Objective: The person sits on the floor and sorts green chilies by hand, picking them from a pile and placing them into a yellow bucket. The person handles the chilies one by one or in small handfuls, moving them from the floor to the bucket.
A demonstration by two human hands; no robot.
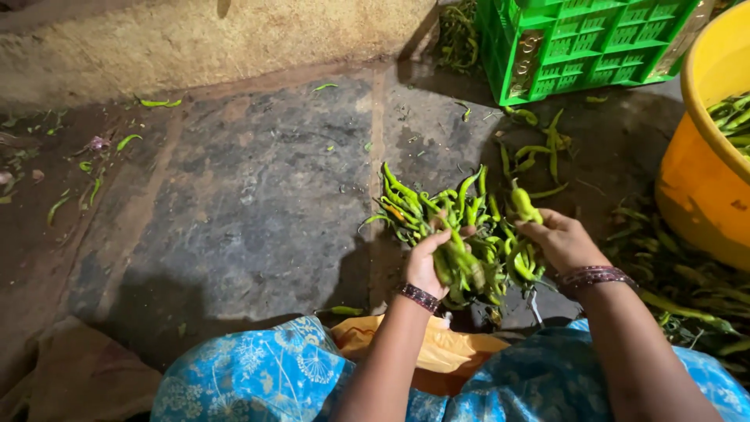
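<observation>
Both hands are closed on green chillies: left hand (428,262) grips a loose bunch (461,270), right hand (556,238) pinches several more, all held just above the chilli pile (437,205) on the stone floor (258,195). Risk: the loosely gripped bunch may shed pods, scattering them away from the yellow tub (703,187) and green crate (586,39).

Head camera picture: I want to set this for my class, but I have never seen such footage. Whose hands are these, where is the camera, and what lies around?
The camera sits on a person's head and looks down at that person's own two bare hands. The left hand and the right hand both grip a bunch of green chillies over a dark stone floor. More loose chillies lie scattered on it. A green plastic crate stands at the top, a yellow tub holding chillies at the right. The blue patterned cloth below is the person's clothing.
</observation>
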